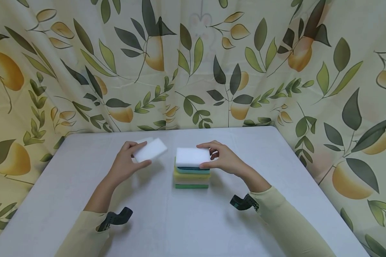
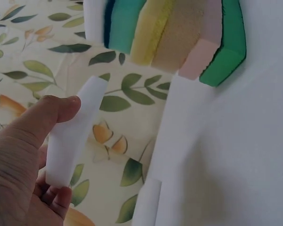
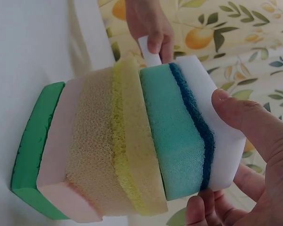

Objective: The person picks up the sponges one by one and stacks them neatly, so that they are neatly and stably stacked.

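My left hand [image 1: 123,161] pinches a white sponge [image 1: 151,150] between thumb and fingers, tilted above the table, left of a stack of sponges. My right hand [image 1: 225,159] grips the right end of another white sponge [image 1: 189,157], which tops the stack. Below it comes a teal sponge [image 3: 172,136] with a dark blue scouring layer [image 3: 198,127]. Farther down are a yellow sponge [image 3: 139,146], a tan porous layer [image 3: 92,136], a pink layer [image 3: 59,146] and, lowest, a green sponge [image 3: 35,150] on the table.
A further white block [image 2: 147,202] lies on the table beyond my left hand, mostly covered by the held sponge in the head view. The white-covered table [image 1: 180,225] ends at a curtain [image 1: 193,89] printed with leaves and fruit.
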`<state>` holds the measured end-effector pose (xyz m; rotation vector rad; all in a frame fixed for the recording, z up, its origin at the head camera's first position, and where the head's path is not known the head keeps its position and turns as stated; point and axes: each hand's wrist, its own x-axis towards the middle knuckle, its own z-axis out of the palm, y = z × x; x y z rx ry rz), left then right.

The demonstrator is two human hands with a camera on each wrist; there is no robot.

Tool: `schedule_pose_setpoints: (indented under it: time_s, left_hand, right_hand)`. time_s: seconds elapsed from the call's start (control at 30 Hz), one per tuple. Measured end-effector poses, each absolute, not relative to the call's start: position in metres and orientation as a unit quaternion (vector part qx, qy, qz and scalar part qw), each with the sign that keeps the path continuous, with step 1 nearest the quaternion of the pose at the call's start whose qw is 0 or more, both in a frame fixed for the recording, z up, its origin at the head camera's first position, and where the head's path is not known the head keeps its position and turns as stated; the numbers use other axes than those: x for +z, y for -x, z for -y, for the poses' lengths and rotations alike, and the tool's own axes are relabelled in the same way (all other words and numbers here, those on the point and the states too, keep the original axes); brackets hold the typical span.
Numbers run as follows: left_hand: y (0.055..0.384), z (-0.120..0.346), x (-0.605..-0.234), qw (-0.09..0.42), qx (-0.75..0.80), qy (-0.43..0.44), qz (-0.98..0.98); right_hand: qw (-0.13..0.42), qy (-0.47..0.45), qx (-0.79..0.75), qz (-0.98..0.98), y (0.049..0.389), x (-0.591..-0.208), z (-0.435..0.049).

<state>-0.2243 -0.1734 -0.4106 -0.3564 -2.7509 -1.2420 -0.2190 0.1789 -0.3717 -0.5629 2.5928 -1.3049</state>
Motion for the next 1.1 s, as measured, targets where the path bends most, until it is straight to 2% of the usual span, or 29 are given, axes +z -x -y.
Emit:
schedule_pose_setpoints:
  time_s: [0.27, 1.1]
  left_hand:
    - [0.227, 0.168, -0.399, 0.062, -0.402, 0.140, 0.903]
    - [0.226, 0.149, -0.369, 0.050, -0.396, 0.163, 0.902]
  right_hand:
    - [0.092, 0.190, -0.442, -0.872, 0.219, -0.372, -0.180]
    - [0.094, 0.183, -0.441, -0.874, 0.218, -0.371, -0.180]
